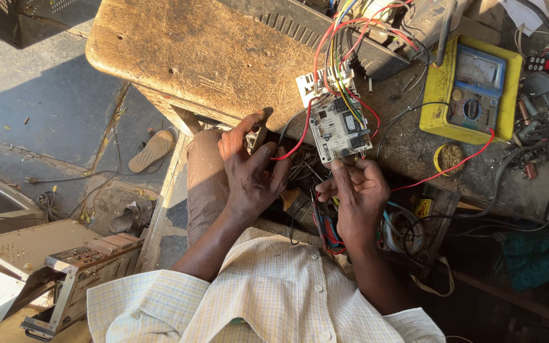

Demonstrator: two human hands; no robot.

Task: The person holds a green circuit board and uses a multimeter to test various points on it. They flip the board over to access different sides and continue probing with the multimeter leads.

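**Two hands, one circuit board**

At the centre of the frame our right hand holds one white circuit board by its lower edge, fingers pinched on it, the board tilted above the table. Many coloured wires rise from its top edge toward the upper middle of the frame; we cannot count them. Just left of the board our left hand has its fingers closed around one small dark part, and one red wire curves between that hand and the board. In the upper right lies one yellow analogue meter, with one small round tin just below it. In the left half one sandal lies on the ground.
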